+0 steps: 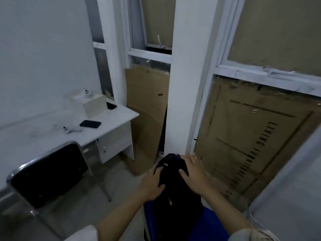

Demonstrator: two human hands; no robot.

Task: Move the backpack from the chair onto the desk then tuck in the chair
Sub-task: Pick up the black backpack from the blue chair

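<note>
On the blue chair (211,221), the black backpack (175,185) stands upright; left hand (152,182) and right hand (192,171) grip its sides, fingers (183,172) spread.

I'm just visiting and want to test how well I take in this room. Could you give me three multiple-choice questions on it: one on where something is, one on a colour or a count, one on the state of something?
1. Where is the backpack?
A. On the blue chair
B. On the desk
C. On the floor

2. How many dark phones lie on the desk?
A. None
B. Two
C. Five

3. What are the hands doing?
A. Both rest on the desk
B. Both are on the top of the backpack
C. One pulls the black chair

Answers:
1. A, as the backpack stands on the blue seat, away from the desk.
2. B, as one phone lies near the front edge and another phone beside the box.
3. B, as the left hand and the right hand press on either side of its top.
</note>
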